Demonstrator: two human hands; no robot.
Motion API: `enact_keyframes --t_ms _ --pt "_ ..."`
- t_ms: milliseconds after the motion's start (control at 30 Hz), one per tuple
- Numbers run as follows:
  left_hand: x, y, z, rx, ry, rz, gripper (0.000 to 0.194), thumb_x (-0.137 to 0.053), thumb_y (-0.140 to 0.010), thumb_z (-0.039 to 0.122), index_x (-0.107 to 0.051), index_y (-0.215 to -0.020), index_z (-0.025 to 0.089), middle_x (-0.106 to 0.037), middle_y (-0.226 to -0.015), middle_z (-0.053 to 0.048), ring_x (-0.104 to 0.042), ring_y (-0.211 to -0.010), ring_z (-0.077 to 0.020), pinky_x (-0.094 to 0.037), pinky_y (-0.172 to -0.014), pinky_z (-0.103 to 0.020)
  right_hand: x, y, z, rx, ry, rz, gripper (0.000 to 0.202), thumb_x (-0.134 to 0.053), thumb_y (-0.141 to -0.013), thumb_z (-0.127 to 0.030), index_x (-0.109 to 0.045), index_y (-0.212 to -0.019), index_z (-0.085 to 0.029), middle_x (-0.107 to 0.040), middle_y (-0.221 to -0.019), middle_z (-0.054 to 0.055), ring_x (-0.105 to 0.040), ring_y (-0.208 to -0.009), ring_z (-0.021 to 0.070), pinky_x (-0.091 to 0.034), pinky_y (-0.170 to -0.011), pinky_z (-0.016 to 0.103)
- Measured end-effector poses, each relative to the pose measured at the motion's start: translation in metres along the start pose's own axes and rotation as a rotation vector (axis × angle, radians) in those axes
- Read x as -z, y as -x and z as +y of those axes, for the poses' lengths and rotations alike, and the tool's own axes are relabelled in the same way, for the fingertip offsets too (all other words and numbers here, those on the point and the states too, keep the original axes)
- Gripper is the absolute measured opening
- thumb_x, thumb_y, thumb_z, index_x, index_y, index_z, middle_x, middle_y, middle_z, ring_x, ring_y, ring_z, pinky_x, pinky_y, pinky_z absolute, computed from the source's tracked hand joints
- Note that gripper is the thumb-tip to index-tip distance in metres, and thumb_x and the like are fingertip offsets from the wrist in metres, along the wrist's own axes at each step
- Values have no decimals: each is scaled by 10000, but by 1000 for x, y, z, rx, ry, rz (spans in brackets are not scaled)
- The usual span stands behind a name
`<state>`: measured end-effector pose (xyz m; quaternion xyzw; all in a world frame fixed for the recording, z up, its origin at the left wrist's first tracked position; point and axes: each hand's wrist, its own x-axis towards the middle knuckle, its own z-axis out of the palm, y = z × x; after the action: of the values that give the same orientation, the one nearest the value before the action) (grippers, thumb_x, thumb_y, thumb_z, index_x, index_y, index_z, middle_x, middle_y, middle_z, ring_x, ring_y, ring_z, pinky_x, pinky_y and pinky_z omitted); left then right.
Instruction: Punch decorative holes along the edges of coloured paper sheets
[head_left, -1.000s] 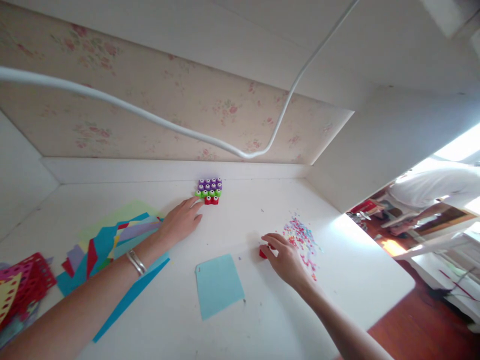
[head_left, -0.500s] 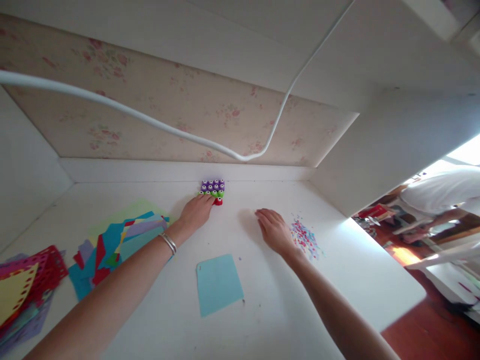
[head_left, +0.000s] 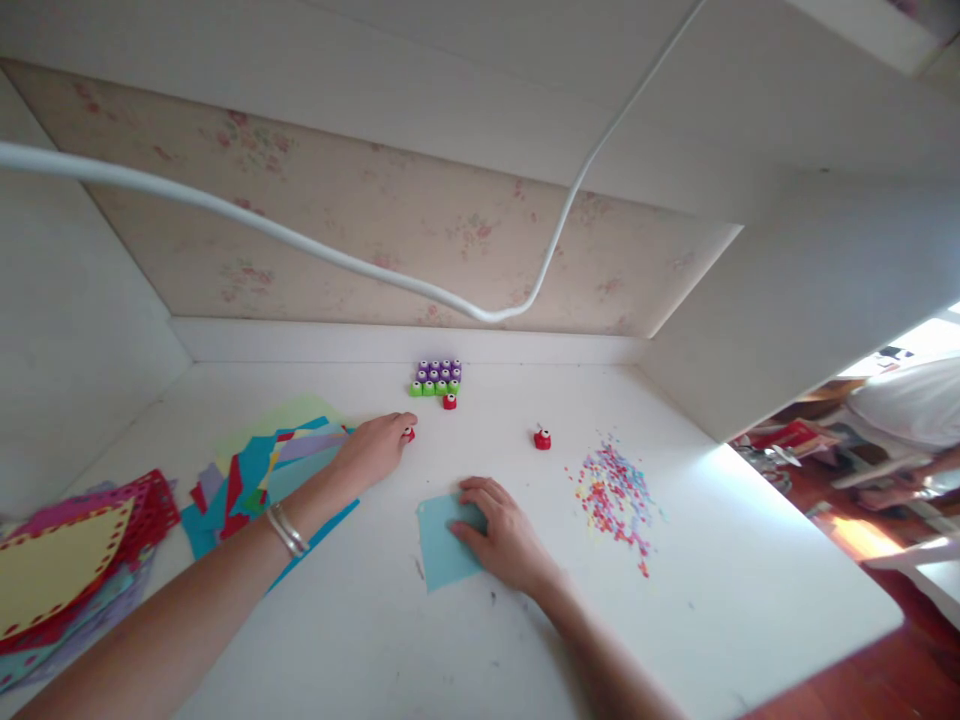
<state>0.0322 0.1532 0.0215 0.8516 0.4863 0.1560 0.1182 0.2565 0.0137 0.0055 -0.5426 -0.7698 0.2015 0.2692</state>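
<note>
My left hand (head_left: pixel 377 446) is closed on a small red craft punch (head_left: pixel 409 434), just right of the coloured paper pile. My right hand (head_left: pixel 501 527) lies with its fingers apart over the right part of a light blue square sheet (head_left: pixel 442 555). Another red punch (head_left: pixel 542 438) stands alone on the white table, left of the confetti. A third red punch (head_left: pixel 450 402) sits in front of a block of green punches (head_left: pixel 435 388) and purple punches (head_left: pixel 440 371) near the back edge.
Coloured sheets (head_left: pixel 300 452) and hole-edged papers (head_left: pixel 67 560) lie at the left. Confetti (head_left: pixel 615 490) is scattered at the right. A white cable (head_left: pixel 337 257) hangs across the view. Another person (head_left: pixel 907 410) is beyond the table at the far right.
My left hand has drawn back from the punch block with a red punch. My right hand has moved nearer, onto the blue sheet. The lone red punch now shows where my right hand was.
</note>
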Motion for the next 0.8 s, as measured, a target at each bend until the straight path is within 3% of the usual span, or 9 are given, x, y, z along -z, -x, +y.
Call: enact_keyframes --t_ms 133,233,300,467,633,733,800 --pt "0 60 9 -2 79 14 281 -466 -935 238 -636 -1158 243 -693 -1168 -57 -649 -1070 -209 -495 -955 -334 1 4 8 -54 66 57 491 -663 -862 -348 -570 -1330 -231 -531 -1394 129 -453 -1325 312 -403 -1102 491" --pt "-4 99 19 13 127 37 247 -478 -935 275 -635 -1124 256 -683 -1164 -55 -631 -1090 -205 -498 -970 -341 2 5 14 -64 84 52 401 -638 -879 -369 -639 -1265 -258 -536 -1395 117 -476 -1307 319 -413 -1092 507" --pt "-8 115 25 40 276 85 212 -504 -929 299 -634 -1093 263 -679 -1130 -55 -647 -1039 -206 -525 -932 -343 3 4 17 -73 59 58 337 -619 -892 -356 -674 -1210 -260 -582 -1343 105 -527 -1254 298 -435 -1071 491" --pt "-17 124 30 89 473 84 163 -556 -914 343 -642 -1035 276 -682 -1030 -35 -670 -820 -172 -579 -754 -290 4 3 15 -110 -125 123 227 -599 -904 -339 -697 -1095 -265 -653 -1230 64 -613 -1124 240 -487 -1000 419" --pt "-23 125 25 203 561 56 207 -585 -899 356 -625 -1090 286 -729 -988 -12 -708 -856 -186 -593 -808 -329 0 3 6 -337 -397 188 411 -698 -806 -419 -639 -1187 -275 -702 -1094 43 -676 -910 235 -572 -788 381" --pt "-24 126 24 219 607 49 223 -587 -896 369 -621 -1100 287 -742 -1030 -15 -719 -911 -198 -590 -856 -351 -5 2 4 -375 -476 179 458 -720 -772 -422 -641 -1199 -279 -707 -1036 40 -679 -809 223 -581 -648 343" --pt "-24 127 25 207 605 54 223 -588 -898 385 -627 -1098 294 -745 -1046 -14 -720 -922 -199 -592 -856 -347 -8 2 4 -379 -482 190 440 -729 -759 -409 -655 -1173 -283 -708 -1010 39 -678 -805 226 -582 -634 345"
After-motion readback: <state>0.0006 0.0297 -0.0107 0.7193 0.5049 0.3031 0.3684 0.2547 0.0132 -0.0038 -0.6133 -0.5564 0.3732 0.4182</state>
